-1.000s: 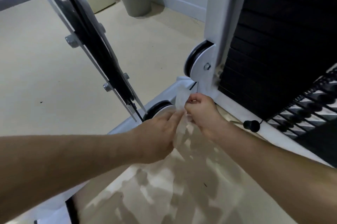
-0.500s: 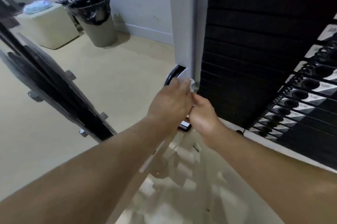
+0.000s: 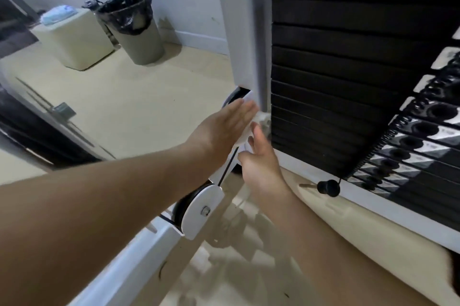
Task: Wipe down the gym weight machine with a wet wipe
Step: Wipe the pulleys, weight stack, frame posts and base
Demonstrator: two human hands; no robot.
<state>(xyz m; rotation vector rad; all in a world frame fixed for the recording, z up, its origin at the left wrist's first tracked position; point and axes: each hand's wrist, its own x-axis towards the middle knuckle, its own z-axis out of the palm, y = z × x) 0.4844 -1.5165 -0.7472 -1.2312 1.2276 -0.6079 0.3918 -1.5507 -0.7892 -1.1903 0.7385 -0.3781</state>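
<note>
The left hand [image 3: 224,126], fingers straight, presses the wet wipe [image 3: 263,120] on the white post [image 3: 245,31]; the right hand [image 3: 258,166] hangs released just right of it. Wiping begins; next, I think, firm strokes upward.

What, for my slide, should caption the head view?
Left hand presses wet wipe to white post beside black weight stack.

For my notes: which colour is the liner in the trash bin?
The liner is black; head view.
</note>
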